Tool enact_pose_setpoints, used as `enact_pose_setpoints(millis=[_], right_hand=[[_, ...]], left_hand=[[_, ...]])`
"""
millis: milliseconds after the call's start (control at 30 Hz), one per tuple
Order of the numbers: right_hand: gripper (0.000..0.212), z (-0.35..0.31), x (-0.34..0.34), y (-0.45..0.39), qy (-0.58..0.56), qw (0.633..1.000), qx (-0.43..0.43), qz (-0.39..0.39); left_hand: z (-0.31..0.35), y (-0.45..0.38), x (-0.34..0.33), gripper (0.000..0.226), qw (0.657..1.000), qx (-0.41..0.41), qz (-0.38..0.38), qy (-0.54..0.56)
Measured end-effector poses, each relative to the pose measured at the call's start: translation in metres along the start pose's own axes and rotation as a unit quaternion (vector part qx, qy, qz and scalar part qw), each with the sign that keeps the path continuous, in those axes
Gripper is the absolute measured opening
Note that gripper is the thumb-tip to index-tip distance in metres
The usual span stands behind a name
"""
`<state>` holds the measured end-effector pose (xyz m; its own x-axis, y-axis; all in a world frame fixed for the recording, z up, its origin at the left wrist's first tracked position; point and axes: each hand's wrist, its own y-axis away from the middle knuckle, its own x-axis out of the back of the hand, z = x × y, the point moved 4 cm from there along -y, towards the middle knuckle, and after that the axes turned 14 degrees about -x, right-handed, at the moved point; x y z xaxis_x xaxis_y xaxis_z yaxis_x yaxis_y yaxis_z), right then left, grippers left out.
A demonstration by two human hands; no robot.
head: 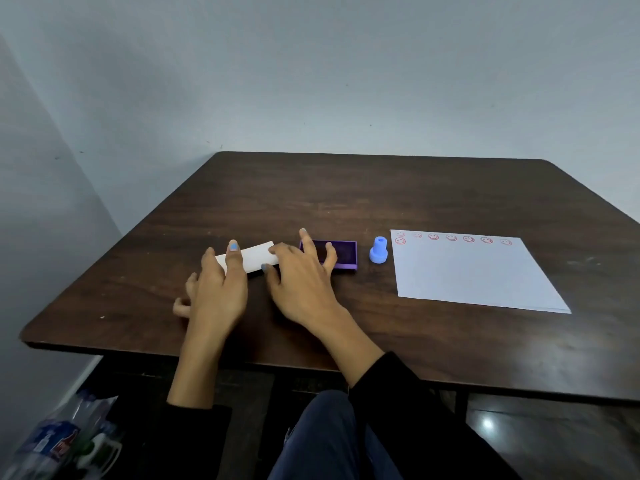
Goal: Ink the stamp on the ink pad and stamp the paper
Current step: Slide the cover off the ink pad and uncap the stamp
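Observation:
An open purple ink pad (pixel 341 254) with a dark inked face lies mid-table. Right of it a small blue stamp (pixel 378 251) stands upright, untouched. Further right is a white paper (pixel 474 275) with a row of red smiley prints along its far edge. A flat white lid (pixel 254 259) lies left of the pad. My left hand (pixel 218 292) rests on the lid's left end with its fingers apart. My right hand (pixel 301 282) is spread flat, with its thumb and forefinger at the lid's right end and its other fingers over the pad's left part.
The dark wooden table (pixel 346 195) stands against a grey wall in a corner. Its near edge runs just in front of my forearms. A bag of plastic bottles (pixel 59 441) sits on the floor at the lower left.

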<state>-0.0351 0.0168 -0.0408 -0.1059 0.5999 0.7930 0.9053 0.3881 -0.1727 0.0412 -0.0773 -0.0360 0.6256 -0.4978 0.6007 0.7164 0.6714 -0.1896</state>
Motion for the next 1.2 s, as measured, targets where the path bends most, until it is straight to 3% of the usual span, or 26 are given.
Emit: enact_pose_setpoints(millis=[67,167,267,433,600,767,833,967,1067,1200], right_hand=[[0.032,0.004,0.014,0.000,-0.047,0.998,-0.003,0.047],[0.033,0.020,0.051,-0.003,-0.115,0.977,-0.021,0.178],[0.032,0.045,0.086,-0.009,-0.115,0.960,-0.065,0.245],[0.037,0.088,0.110,-0.022,-0.076,0.972,-0.152,0.162],[0.030,0.106,0.110,-0.029,-0.060,0.983,-0.172,0.034],[0.010,0.109,0.110,-0.038,-0.053,0.984,-0.162,0.044],[0.010,0.111,0.114,-0.044,-0.088,0.980,-0.166,0.061],[0.018,0.113,0.120,-0.048,-0.196,0.964,-0.157,0.081],[0.023,0.116,0.117,-0.046,-0.290,0.938,-0.165,0.095],[0.029,0.119,0.113,-0.047,-0.314,0.927,-0.175,0.106]], left_hand=[[0.007,0.002,0.000,0.062,0.999,-0.033,0.024,-0.004],[0.025,0.005,-0.006,0.063,0.991,-0.123,0.049,-0.001],[0.046,0.004,-0.024,0.069,0.979,-0.201,0.004,0.002],[0.086,-0.008,-0.068,0.080,0.944,-0.302,-0.109,-0.080],[0.105,-0.024,-0.098,0.091,0.901,-0.363,-0.196,-0.137],[0.106,-0.032,-0.118,0.085,0.879,-0.370,-0.253,-0.164],[0.108,-0.035,-0.122,0.066,0.881,-0.378,-0.242,-0.151],[0.105,-0.037,-0.120,0.033,0.912,-0.388,-0.130,-0.040],[0.102,-0.037,-0.118,0.029,0.918,-0.388,-0.076,0.021],[0.102,-0.035,-0.116,0.026,0.914,-0.398,-0.063,0.037]])
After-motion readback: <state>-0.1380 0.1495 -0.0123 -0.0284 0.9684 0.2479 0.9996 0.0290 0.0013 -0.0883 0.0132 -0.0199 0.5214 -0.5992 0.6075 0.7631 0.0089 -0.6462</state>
